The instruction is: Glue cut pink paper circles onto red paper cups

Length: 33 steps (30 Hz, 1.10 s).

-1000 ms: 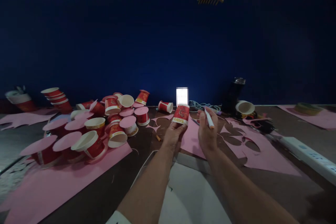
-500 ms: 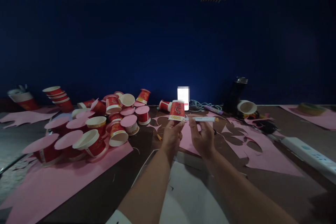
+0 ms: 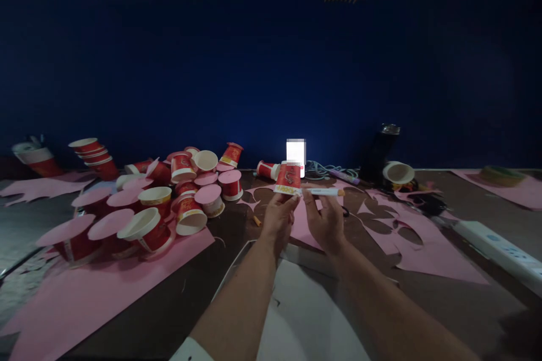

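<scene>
My left hand (image 3: 280,215) grips a red paper cup (image 3: 288,177) with a gold-and-white band, held upside down with its wide rim at the bottom. In my right hand (image 3: 325,215) is a slim white marker (image 3: 322,192) with an orange end, lying nearly level. Its left end meets the cup's rim near my left fingertips; whether it touches I cannot tell. A small orange cap (image 3: 257,221) lies on the table to the left of my left hand. Pink paper (image 3: 305,227) is under both hands.
Several red cups, many topped with pink paper discs (image 3: 110,224), crowd the left on a pink sheet (image 3: 114,287). A cup stack (image 3: 94,159) stands behind. On the right are cut pink scraps (image 3: 440,254), a power strip (image 3: 499,248), a black flask (image 3: 379,152) and a tipped cup (image 3: 398,172).
The cup has shifted slightly right and tilted a little. The marker's orange end has moved left, with my right hand drawing slightly closer to the cup.
</scene>
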Tool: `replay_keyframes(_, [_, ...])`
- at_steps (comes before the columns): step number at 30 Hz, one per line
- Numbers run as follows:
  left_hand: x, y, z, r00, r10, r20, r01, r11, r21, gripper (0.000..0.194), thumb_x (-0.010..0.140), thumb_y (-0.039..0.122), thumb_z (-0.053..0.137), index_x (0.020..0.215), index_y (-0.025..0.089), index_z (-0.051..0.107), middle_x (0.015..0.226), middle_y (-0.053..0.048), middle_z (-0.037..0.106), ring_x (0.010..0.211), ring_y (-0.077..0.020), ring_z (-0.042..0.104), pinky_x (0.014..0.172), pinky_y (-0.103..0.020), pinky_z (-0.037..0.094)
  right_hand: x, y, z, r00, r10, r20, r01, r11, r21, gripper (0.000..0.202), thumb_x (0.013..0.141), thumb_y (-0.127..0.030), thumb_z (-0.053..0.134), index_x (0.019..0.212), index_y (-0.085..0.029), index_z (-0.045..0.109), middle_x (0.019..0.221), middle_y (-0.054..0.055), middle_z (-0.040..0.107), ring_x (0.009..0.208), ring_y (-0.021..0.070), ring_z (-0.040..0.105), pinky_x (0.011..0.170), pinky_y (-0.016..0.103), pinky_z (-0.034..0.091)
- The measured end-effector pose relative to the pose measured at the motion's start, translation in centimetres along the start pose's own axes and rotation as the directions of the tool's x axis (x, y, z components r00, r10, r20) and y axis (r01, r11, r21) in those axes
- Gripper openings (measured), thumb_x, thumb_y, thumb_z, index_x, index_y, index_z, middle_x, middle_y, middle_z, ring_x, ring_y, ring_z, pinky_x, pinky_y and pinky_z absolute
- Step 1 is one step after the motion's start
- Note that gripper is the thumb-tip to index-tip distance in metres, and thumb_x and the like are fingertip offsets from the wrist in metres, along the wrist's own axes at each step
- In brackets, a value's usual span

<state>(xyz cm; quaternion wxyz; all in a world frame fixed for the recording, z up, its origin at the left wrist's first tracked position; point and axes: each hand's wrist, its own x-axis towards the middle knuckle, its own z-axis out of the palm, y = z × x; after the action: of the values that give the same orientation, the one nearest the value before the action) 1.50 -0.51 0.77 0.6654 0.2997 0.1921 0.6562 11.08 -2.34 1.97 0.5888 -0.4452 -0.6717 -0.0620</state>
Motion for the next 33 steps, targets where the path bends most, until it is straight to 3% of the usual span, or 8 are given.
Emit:
replay_keyframes(7, [0.01, -0.06, -0.07, 0.999, 0.007, 0.034, -0.007, 1.0, -0.001, 0.038, 0.057, 0.016, 0.079, 0.092, 0.016, 0.066, 0.092, -0.004, 0.07, 0.088, -0.0132, 0.063, 0.086, -0.025, 0.043, -0.07, 0.16, 0.06, 1.0, 0.024, -0.012, -0.024, 0.999, -0.02, 0.021, 0.091, -0.032, 0.05, 0.09, -0.019, 0.067, 0.091, 0.009, 0.071, 0.088, 0.0225, 0.065, 0.08, 0.038, 0.049])
replay_keyframes(13, [0.13, -0.23, -0.24, 1.0, -0.015, -0.006, 0.016, 0.999, 0.044, 0.032, 0.057, 0.016, 0.079, 0.086, 0.016, 0.066, 0.086, -0.003, 0.069, 0.083, -0.0121, 0.063, 0.079, -0.022, 0.044, -0.06, 0.39, 0.22, 0.999, 0.005, -0.042, -0.006, 1.0, -0.017, 0.02, 0.09, -0.03, 0.051, 0.092, -0.019, 0.068, 0.091, 0.008, 0.071, 0.087, 0.0215, 0.065, 0.082, 0.037, 0.049])
replay_keyframes(21, [-0.36, 0.25, 0.3, 0.999, -0.029, 0.029, 0.03, 0.999, -0.029, 0.032, 0.061, 0.01, 0.075, 0.091, 0.016, 0.066, 0.096, -0.004, 0.069, 0.094, -0.0132, 0.062, 0.09, -0.025, 0.043, 0.06, -0.12, 0.0, 0.998, -0.002, -0.061, 0.001, 1.0, -0.02, 0.02, 0.091, -0.028, 0.051, 0.093, -0.019, 0.068, 0.092, 0.009, 0.071, 0.087, 0.0217, 0.064, 0.082, 0.04, 0.05])
replay_keyframes(26, [-0.33, 0.49, 0.21, 0.992, -0.112, -0.062, 0.107, 0.992, -0.07, 0.029, 0.062, 0.006, 0.073, 0.088, 0.016, 0.066, 0.088, -0.001, 0.067, 0.08, -0.0076, 0.062, 0.08, -0.019, 0.046, 0.29, -0.09, -0.11, 0.981, 0.019, -0.194, -0.001, 0.996, 0.093, 0.023, 0.091, -0.025, 0.049, 0.108, -0.02, 0.065, 0.108, 0.009, 0.067, 0.097, 0.0211, 0.062, 0.086, 0.04, 0.051])
replay_keyframes(33, [-0.24, 0.42, -0.06, 0.994, -0.094, -0.048, 0.089, 0.991, -0.095, 0.026, 0.059, 0.008, 0.075, 0.082, 0.015, 0.066, 0.08, 0.0, 0.065, 0.069, -0.0054, 0.059, 0.069, -0.016, 0.045, 0.04, 0.34, 0.44, 0.98, 0.166, -0.11, -0.144, 0.972, 0.186, 0.027, 0.092, -0.029, 0.048, 0.113, -0.02, 0.063, 0.103, 0.009, 0.067, 0.085, 0.0188, 0.064, 0.081, 0.038, 0.053])
